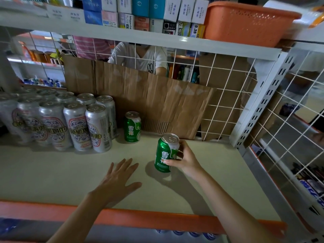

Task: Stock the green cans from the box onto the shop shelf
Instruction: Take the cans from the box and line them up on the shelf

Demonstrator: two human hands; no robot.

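Left hand [119, 179] flat; right hand [184, 160] gripping green can [165, 153].

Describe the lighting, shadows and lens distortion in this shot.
Head view: the wide lens bows the upper shelf edge and slants the upright post. Also in the head view, the green can in the right hand, and that arm, throw a soft dark shadow on the shelf toward the camera. The tops of the silver cans catch pale glare, and the corners of the head view look smeared and dim.

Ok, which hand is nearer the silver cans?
Left. The left hand is open, in front of the silver cans; the right hand grips a green can farther right.
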